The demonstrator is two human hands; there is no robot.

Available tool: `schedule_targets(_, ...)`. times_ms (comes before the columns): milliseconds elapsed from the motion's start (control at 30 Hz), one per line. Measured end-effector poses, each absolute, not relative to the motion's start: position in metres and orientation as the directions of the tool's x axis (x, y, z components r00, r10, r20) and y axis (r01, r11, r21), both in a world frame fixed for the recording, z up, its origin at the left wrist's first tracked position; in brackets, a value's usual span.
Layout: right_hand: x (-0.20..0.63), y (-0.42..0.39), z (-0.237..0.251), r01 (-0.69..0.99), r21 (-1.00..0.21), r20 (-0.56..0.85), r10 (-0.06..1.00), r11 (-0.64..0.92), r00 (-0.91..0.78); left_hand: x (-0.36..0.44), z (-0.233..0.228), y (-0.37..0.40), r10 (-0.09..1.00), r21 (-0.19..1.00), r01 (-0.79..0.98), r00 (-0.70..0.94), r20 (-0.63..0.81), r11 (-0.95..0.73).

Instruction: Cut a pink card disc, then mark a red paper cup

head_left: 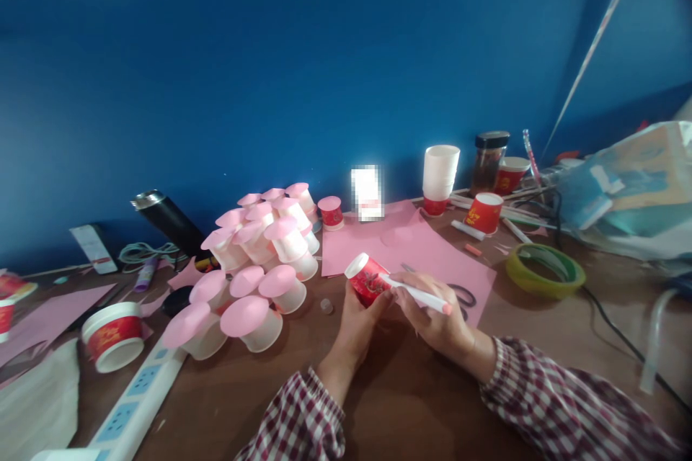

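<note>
Red paper cup (366, 279) lies tipped on its side in the left hand (354, 328), fingers curled round its wall, above the surface (411, 403); the right hand (437, 317) pinches a white stick (419, 295) at 3 o'clock. Light, crushable; best held gently by the wall
</note>
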State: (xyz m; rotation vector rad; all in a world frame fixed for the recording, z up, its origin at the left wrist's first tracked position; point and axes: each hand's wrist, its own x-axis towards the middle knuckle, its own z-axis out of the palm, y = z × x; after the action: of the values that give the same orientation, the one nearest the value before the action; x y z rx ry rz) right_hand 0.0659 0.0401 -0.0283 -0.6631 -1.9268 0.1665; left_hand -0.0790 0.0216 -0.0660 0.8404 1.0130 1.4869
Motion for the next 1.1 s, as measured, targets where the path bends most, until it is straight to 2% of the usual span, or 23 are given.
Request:
schedule_targets(233, 0.066, 0.038, -0.028, 0.376, -0.397, 0.783, 0.523, 0.837, -0.336, -0.079, -0.067, 0.022, 0.987, 0.922, -0.383, -0.159, -0.011, -0.051)
schedule_targets(433, 0.066, 0.038, -0.023, 0.366, -0.382, 0.833, 0.488, 0.849, -0.263, -0.077, -0.063, 0.021, 0.991, 0.913, -0.407, -0.134, -0.017, -0.039)
schedule_targets(667, 0.066, 0.043, -0.034, 0.378, -0.444, 0.784, 0.557, 0.812, -0.275, -0.078, -0.063, 0.020, 0.988, 0.931, -0.364, -0.150, -0.029, -0.028)
schedule_targets(900, 0.067, 0.041, -0.028, 0.342, -0.460, 0.787, 0.555, 0.819, -0.269, -0.078, -0.063, 0.020, 0.987, 0.920, -0.390, -0.158, -0.023, -0.041)
schedule_targets(1100, 0.067, 0.036, -0.021, 0.370, -0.355, 0.829, 0.472, 0.858, -0.299, -0.078, -0.064, 0.021, 0.991, 0.916, -0.397, -0.131, 0.011, -0.063)
